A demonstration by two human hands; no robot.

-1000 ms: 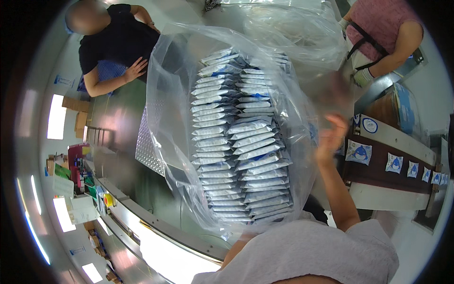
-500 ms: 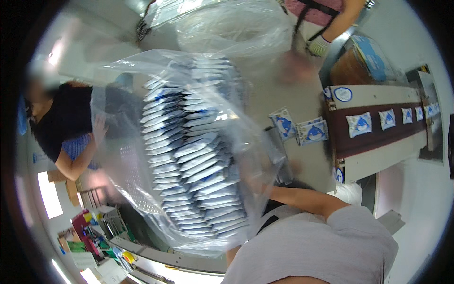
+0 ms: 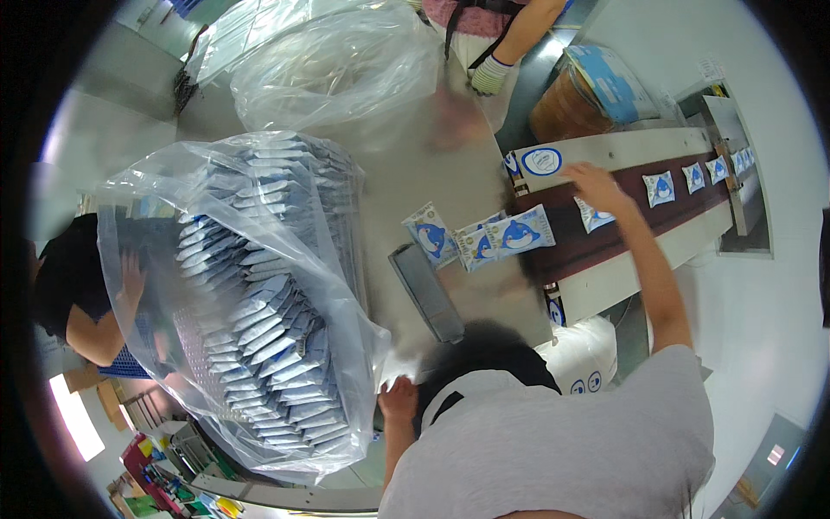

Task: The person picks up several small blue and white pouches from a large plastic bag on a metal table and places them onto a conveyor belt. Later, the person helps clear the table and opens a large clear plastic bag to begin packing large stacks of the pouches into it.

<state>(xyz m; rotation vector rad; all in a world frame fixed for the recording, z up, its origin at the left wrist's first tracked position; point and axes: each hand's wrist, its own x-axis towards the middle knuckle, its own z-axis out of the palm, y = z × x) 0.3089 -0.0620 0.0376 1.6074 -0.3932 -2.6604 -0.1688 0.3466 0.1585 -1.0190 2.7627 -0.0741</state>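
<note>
A large clear plastic bag (image 3: 346,445) stands on the metal table at my left, filled with stacked rows of blue-and-white packets (image 3: 277,324). My left hand (image 3: 399,400) is at the bag's near right edge, fingers curled in on the plastic. Out to the right, my right hand (image 3: 596,186) reaches over the dark red conveyor belt (image 3: 631,221), fingers spread, just above a small packet (image 3: 591,214) printed with a blue whale. Several loose packets (image 3: 519,232) lie overlapping at the belt's near end, beside a grey metal bar (image 3: 425,294).
A co-worker's hand (image 3: 131,281) shows through the bag's far left side. At the top, another person's striped glove (image 3: 489,76) hangs beside the table (image 3: 406,164). More clear plastic (image 3: 337,73) lies at the back. Beyond the belt stands a brown drum (image 3: 566,108); a white sack (image 3: 584,350) sits below.
My right hand has left the bag and swung right over the belt. The view has shifted, so the bag sits further left in it. My left hand has come into sight.
</note>
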